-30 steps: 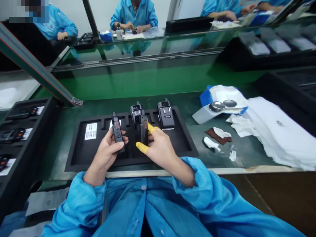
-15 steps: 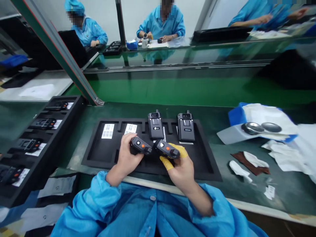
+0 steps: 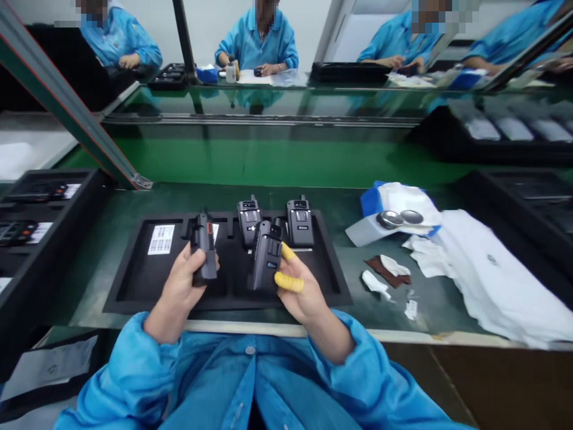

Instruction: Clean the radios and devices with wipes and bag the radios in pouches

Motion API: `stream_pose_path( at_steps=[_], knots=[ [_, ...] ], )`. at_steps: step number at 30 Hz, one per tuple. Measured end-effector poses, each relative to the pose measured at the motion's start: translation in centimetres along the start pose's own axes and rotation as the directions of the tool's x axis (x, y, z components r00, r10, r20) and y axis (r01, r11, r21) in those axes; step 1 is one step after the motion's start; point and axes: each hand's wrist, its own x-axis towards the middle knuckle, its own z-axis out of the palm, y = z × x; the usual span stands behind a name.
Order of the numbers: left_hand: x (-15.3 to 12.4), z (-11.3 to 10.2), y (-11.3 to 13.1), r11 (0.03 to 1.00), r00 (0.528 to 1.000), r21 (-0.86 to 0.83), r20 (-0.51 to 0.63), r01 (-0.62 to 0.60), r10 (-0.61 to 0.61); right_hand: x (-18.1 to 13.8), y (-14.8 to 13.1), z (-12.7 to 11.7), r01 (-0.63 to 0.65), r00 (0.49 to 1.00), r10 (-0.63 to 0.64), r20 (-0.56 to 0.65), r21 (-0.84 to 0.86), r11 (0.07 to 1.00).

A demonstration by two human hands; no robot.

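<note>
My left hand (image 3: 181,280) is closed around a black two-way radio (image 3: 206,254), held upright with its narrow side and an orange button showing. In my right hand (image 3: 302,292), which wears yellow finger cots, is a second two-way radio (image 3: 267,257), its back with a clip and lettering facing me. Both are held above a black foam tray (image 3: 116,298). Two more radios stand at the tray's far side, one left of centre (image 3: 249,218) and one farther right (image 3: 300,224). A white label sheet (image 3: 161,239) lies in the tray's left compartment.
Another foam tray (image 3: 67,221) with radios stands at the left. On the right are a blue box (image 3: 369,203) with white cloths, metal lids (image 3: 390,220), a brown cloth (image 3: 388,272) and white sheeting (image 3: 492,263). Co-workers in blue sit across the bench behind a metal post (image 3: 67,95).
Both radios have been turned from top-end-on to upright, and my hands have moved apart. The camera view has swung right, bringing more trays into sight there.
</note>
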Motion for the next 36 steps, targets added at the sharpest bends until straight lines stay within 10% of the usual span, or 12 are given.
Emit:
stream_pose_path(
  at_steps=[4, 10, 24, 32, 36],
  knots=[
    [-0.7, 0.1, 1.1, 0.966, 0.983, -0.212, 0.143, 0.146, -0.117, 0.2, -0.8, -0.5, -0.175, 0.985, 0.172, 0.030, 0.121, 0.977],
    [-1.8, 0.0, 1.9, 0.987, 0.905, -0.059, 0.409, 0.150, -0.113, 0.3, -0.5, -1.0, -0.196, 0.980, 0.198, -0.008, 0.104, 0.975],
    [-1.0, -0.1, 0.3, 0.983, 0.921, 0.147, 0.387, -0.106, 0.041, 0.0, -0.3, -1.1, -0.193, 0.981, 0.194, -0.023, 0.039, 0.980],
    [-0.7, -1.3, 3.1, 0.995, 0.980, 0.091, 0.196, -0.031, 0.013, 0.2, 0.3, -2.1, -0.098, 0.995, 0.100, 0.011, -0.112, 0.989],
    [2.3, -4.1, 5.6, 0.893, 0.966, 0.409, -0.090, -0.185, 0.241, 0.3, 0.6, -2.1, -0.076, 0.991, 0.086, 0.105, -0.097, 0.992]
  ],
)
